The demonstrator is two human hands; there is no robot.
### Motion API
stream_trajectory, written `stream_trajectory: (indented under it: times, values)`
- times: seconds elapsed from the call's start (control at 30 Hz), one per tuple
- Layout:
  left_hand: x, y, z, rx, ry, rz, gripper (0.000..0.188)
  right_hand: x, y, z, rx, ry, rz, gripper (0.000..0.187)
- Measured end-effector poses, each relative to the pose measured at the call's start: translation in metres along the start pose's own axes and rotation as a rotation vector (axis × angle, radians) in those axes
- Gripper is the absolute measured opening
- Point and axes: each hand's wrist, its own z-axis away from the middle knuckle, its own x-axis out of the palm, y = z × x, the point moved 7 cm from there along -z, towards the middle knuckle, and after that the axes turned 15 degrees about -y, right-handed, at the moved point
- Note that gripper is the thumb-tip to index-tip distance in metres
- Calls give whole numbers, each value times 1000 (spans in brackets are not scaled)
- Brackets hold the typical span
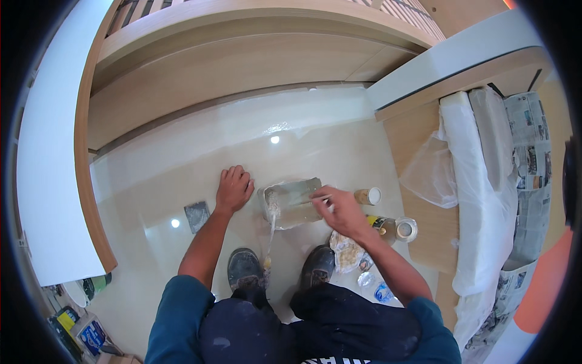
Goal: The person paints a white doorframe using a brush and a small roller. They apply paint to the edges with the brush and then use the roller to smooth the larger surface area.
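Note:
My right hand (339, 211) is closed in a pinch on a thin, light stick (325, 197) at the right end of a clear shallow plastic tray (297, 225). What the stick's far end is like, I cannot tell. A whitish roller-like head (273, 199) lies in the tray's left end, its long pale handle (268, 246) sloping out toward my shoes. To the left of the tray, my left hand (234, 190) rests on the floor with its fingers curled in and nothing visible in them. Near its wrist lies a small dark square pad (196, 216).
Right of the tray lie a small jar (368, 196), a bottle (383, 227), an open can (406, 229), a crumpled cloth (347, 252) and a blue-and-white cap (383, 292). A wooden bed frame (242, 67) spans the far side. A plastic-wrapped mattress (473, 194) lies right; a white panel (54, 151) stands left.

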Motion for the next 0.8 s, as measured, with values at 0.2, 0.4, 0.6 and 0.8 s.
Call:
stream_trajectory:
  times: [0.2,0.4,0.6,0.8]
  values:
    - [3,6,-3,10,3,-23,15,-53,57,37,114,275,-607,13]
    - [5,5,-4,-11,-34,-33,15,-68,63,32,138,346,-534,14]
    - [1,6,-4,-1,-15,4,15,-73,68,23,152,334,-401,16]
    - [0,5,-4,-4,-4,-5,14,-84,74,27,148,400,-467,17]
